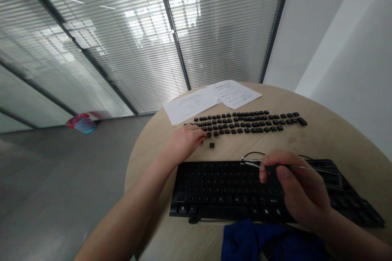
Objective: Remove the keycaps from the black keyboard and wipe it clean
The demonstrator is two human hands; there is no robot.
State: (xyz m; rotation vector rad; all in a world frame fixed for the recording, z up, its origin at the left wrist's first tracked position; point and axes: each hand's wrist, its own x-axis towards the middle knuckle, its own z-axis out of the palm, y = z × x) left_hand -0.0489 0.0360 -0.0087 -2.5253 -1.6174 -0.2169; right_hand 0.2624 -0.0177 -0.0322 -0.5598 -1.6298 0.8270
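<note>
Computer keyboard (pixel 226 183), black, lying across the near side of a round wooden table (pixel 156 144). Left to right: red-and-blue wastebasket (pixel 82 123), on floor. Left hand (pixel 185 140), fingers curled, tips at a keycap (pixel 208 135); whether gripped, cannot tell. Printed sheets (pixel 193 105), beyond. Single loose keycap (pixel 212 145), nearer the keyboard. Keycaps in rows (pixel 257 124), black. Blue cloth (pixel 240 240), near edge. Right hand (pixel 301 187), above keyboard, closed around a wire keycap puller (pixel 271 168).
</note>
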